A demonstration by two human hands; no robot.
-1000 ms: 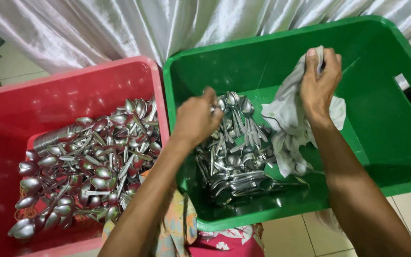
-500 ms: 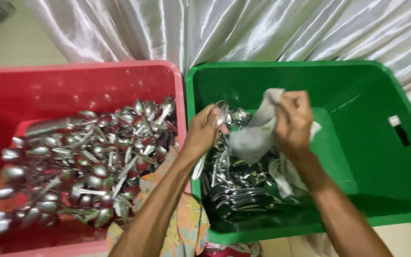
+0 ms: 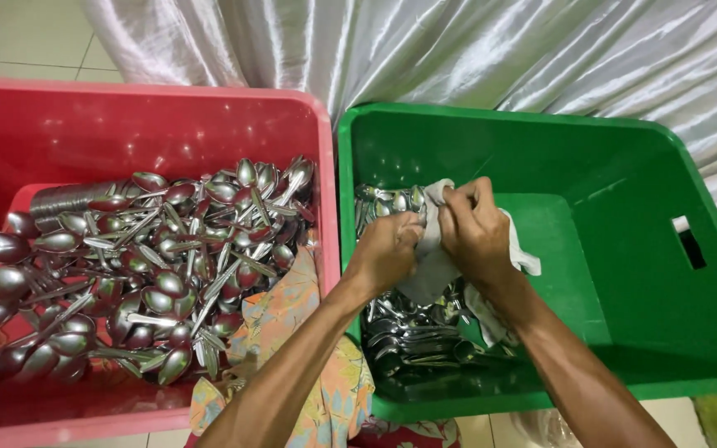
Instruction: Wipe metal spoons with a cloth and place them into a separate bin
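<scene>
Both hands meet over the left side of the green plastic bin [image 3: 624, 166]. My right hand [image 3: 475, 228] grips a white cloth [image 3: 433, 265], which hangs down between the hands. My left hand [image 3: 387, 249] is closed against the cloth; a spoon may be inside it, but the cloth hides it. Beneath the hands lies a pile of metal spoons [image 3: 412, 336] on the green bin's floor. Left of it, the red plastic bin [image 3: 126, 124] holds a large heap of metal spoons [image 3: 143, 265].
A shiny white satin drape [image 3: 458, 50] hangs behind both bins. Patterned orange fabric [image 3: 292, 332] on my lap shows between the bins. The right half of the green bin holds no spoons. Tiled floor shows at top left.
My right hand has come down and left with the cloth to meet the left hand. The left hand rose from the spoon pile to the cloth.
</scene>
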